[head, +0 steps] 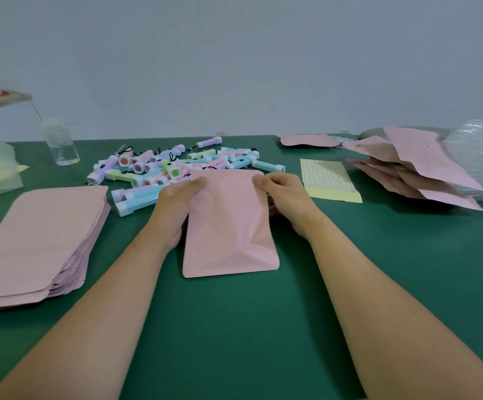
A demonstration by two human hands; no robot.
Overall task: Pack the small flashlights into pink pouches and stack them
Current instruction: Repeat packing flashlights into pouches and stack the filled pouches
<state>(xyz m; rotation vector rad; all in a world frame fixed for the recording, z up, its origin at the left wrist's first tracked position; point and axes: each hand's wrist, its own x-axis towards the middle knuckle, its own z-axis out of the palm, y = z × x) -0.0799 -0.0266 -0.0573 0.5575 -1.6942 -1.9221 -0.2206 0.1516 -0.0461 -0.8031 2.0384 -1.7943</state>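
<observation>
- Pink pouch lay mid-table on the green mat, bulging.
- Left hand and right hand pinched its far corners.
- Pastel flashlights lay heaped just beyond.

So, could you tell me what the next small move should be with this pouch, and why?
Probably press the mouth of the pink pouch shut along its top edge. The left hand and right hand pinch its top corners, and it bulges low down as if already filled, though the contents are hidden.
</observation>
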